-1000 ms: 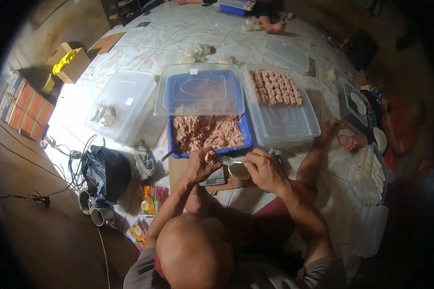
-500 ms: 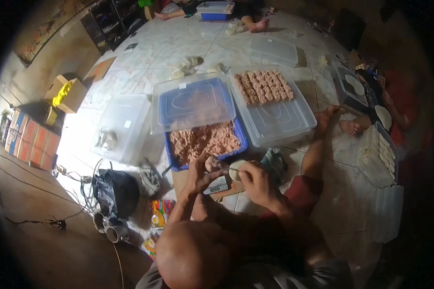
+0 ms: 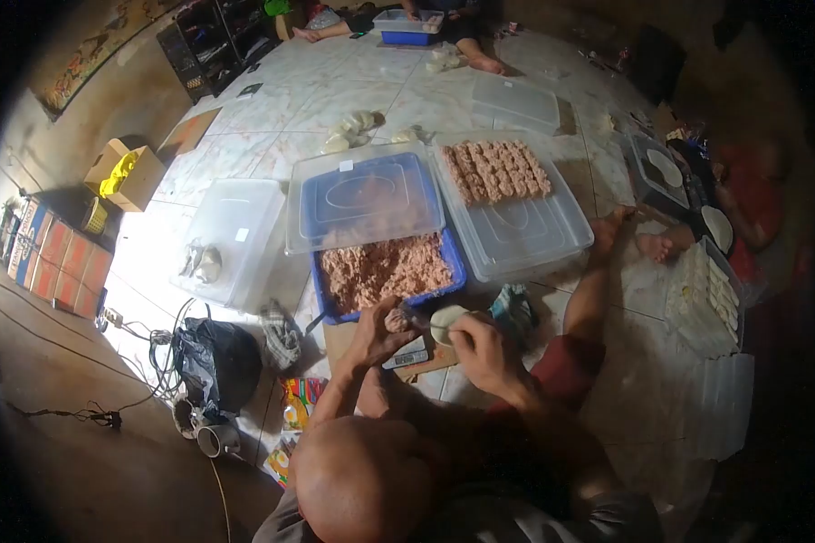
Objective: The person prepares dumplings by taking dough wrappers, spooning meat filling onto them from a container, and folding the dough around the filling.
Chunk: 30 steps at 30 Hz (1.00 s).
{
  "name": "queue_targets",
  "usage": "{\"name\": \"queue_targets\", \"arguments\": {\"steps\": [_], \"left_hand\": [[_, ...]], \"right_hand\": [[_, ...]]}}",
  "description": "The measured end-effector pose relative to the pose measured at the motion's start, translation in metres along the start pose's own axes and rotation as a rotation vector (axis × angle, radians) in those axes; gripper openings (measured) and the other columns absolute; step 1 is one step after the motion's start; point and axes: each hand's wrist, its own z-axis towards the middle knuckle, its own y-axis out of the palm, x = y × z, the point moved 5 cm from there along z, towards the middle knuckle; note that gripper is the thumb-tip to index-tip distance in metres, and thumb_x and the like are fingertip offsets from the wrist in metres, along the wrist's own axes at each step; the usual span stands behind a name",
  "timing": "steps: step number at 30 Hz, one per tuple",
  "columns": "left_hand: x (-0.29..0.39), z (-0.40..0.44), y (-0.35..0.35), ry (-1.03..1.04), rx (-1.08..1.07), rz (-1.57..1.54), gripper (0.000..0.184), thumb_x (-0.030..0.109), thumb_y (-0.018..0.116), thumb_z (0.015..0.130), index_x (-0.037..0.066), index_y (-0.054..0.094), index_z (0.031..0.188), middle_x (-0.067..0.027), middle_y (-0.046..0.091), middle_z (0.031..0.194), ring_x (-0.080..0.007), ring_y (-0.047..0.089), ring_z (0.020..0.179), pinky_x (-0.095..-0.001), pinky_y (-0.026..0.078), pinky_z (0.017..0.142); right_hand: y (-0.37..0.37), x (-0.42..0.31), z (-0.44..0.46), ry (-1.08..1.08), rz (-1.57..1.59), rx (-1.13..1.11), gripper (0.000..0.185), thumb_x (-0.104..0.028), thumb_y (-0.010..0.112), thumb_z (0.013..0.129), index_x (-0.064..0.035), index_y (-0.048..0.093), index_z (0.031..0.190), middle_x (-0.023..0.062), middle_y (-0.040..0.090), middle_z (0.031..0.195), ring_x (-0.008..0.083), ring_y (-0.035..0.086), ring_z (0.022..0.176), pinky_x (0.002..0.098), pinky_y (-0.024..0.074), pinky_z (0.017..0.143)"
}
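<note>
My left hand (image 3: 378,337) is closed around a lump of pink minced filling (image 3: 397,320), just in front of the blue tub (image 3: 462,276) of loose mince (image 3: 385,270). My right hand (image 3: 487,351) pinches a thin stick-like tool (image 3: 436,328), whose tip points toward the lump; its exact kind is too small to tell. Beneath the tool is a round white disc (image 3: 447,317), partly covered by my right fingers. A small digital scale (image 3: 407,354) sits below my hands on a brown board (image 3: 340,337).
A clear lid (image 3: 362,185) half covers the tub. Rows of shaped mince (image 3: 496,170) lie on a clear container (image 3: 525,237) to the right. A cloth (image 3: 512,312), a black bag (image 3: 213,362) and mugs (image 3: 217,441) stand nearby. Other people sit at the back and right.
My left hand's lump has turned slightly, and my right hand has shifted a little with the tool. At the back, another person's hand now reaches the tray.
</note>
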Motion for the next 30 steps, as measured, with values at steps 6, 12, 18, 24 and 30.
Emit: {"name": "queue_targets", "arguments": {"steps": [6,12,18,24,30], "left_hand": [[0.014,0.000,-0.003,0.201,0.096,0.154,0.039,0.017,0.085,0.073,-0.001,0.066,0.103,-0.0147,0.071,0.094,-0.0235,0.069,0.078,-0.0370,0.054,0.069],[-0.001,0.011,0.011,0.022,-0.019,0.150,0.034,0.011,0.083,0.072,0.000,0.065,0.099,-0.0110,0.071,0.096,-0.0197,0.068,0.085,-0.0333,0.052,0.078],[0.003,0.006,0.015,0.044,-0.016,0.030,0.030,0.007,0.081,0.072,0.002,0.065,0.097,-0.0063,0.068,0.085,-0.0159,0.063,0.081,-0.0304,0.050,0.075],[-0.002,0.000,0.005,0.151,0.039,0.088,0.035,0.012,0.082,0.076,0.001,0.065,0.105,-0.0080,0.068,0.089,-0.0158,0.062,0.084,-0.0325,0.050,0.073],[0.010,0.003,0.003,0.044,-0.001,-0.007,0.028,0.011,0.081,0.076,0.001,0.067,0.099,-0.0077,0.069,0.086,-0.0149,0.064,0.083,-0.0321,0.052,0.077]], "right_hand": [[-0.010,-0.002,-0.004,0.116,0.058,-0.040,0.011,-0.009,0.060,0.093,0.0018,0.063,0.092,0.0190,0.066,0.085,0.0392,0.065,0.082,0.0419,0.0512,0.074],[0.024,0.036,-0.017,0.057,-0.026,-0.027,0.012,-0.010,0.061,0.096,0.0012,0.062,0.094,0.0142,0.065,0.078,0.0183,0.064,0.071,0.0340,0.0492,0.066],[0.011,0.019,-0.017,0.194,0.088,-0.056,0.012,-0.010,0.062,0.096,0.0017,0.063,0.094,0.0156,0.066,0.079,0.0209,0.064,0.071,0.0348,0.0493,0.067],[0.003,0.024,-0.021,0.176,0.148,-0.020,0.009,-0.008,0.062,0.095,0.0012,0.064,0.094,0.0142,0.065,0.076,0.0184,0.064,0.070,0.0333,0.0487,0.064],[-0.002,0.010,-0.012,0.180,0.197,-0.010,0.010,-0.010,0.063,0.093,-0.0001,0.064,0.091,0.0153,0.066,0.078,0.0247,0.065,0.072,0.0363,0.0494,0.065]]}}
